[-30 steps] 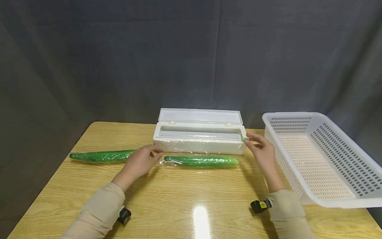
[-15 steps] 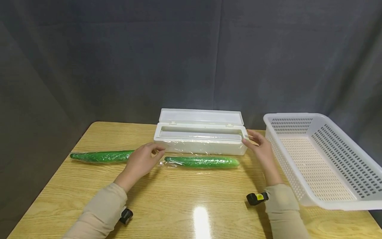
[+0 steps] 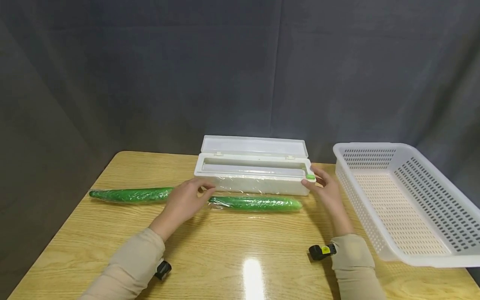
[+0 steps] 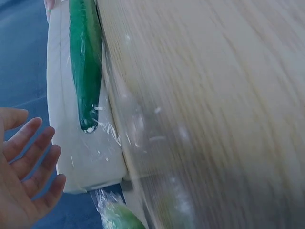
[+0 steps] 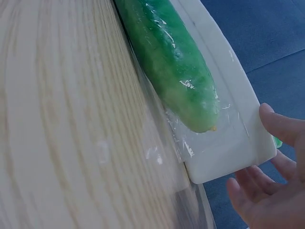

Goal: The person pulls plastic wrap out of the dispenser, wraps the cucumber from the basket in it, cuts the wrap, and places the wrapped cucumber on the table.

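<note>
A white cling film box (image 3: 251, 185) stands at the table's back with its lid raised and a film roll (image 3: 255, 169) inside. Clear film lies over its front and around a cucumber (image 3: 256, 203) before it. At the cucumber's dark left end, my left hand (image 3: 187, 198) hovers with loosely bent fingers; the left wrist view shows nothing between those fingers (image 4: 40, 167). My right hand (image 3: 328, 193) holds the box's right corner, thumb on the front and fingers round the end. A green slider (image 3: 310, 176) sits on that end. Another film-wrapped cucumber (image 3: 131, 195) lies left, partly behind my left hand.
A white perforated basket (image 3: 397, 200) stands on the right, close to my right hand. Under everything is the wooden table (image 3: 210, 254), with a dark curtain (image 3: 240, 75) behind. Both sleeves carry a small black wrist camera (image 3: 320, 252).
My left hand has moved slightly right, towards the cucumber's dark end. My right hand has shifted lower on the box's corner, and the green slider, hidden half a second ago, shows again.
</note>
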Available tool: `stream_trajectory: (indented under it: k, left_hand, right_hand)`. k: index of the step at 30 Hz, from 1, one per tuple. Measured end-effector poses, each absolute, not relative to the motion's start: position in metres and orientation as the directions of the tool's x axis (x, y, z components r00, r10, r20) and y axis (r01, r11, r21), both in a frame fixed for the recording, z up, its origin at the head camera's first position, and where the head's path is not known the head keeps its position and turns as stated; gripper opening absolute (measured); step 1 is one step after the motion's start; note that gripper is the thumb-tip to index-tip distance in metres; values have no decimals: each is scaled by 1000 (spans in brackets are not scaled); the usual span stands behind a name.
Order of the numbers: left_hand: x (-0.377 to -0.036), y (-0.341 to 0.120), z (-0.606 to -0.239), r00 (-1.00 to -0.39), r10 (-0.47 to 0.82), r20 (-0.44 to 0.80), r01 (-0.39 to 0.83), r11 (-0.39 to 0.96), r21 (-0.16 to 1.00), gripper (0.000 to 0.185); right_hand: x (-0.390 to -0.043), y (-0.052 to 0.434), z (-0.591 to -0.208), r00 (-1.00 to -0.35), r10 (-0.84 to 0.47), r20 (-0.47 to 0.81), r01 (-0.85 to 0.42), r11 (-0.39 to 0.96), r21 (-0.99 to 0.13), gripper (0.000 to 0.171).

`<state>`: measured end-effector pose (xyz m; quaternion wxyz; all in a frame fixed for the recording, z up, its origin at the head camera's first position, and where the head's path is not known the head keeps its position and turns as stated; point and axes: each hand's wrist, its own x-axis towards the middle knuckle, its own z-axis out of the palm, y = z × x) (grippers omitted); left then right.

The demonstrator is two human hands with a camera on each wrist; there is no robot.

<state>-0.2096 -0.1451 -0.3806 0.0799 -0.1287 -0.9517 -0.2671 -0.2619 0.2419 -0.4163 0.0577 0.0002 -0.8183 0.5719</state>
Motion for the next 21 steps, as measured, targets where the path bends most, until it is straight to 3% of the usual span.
stream_trajectory:
  k: [21]
  left_hand:
    - [-228, -68, -368, -918, 332, 216, 396, 749, 532, 21]
  right_hand:
    - [-261, 244, -419, -993, 41, 113, -88, 391, -916, 64]
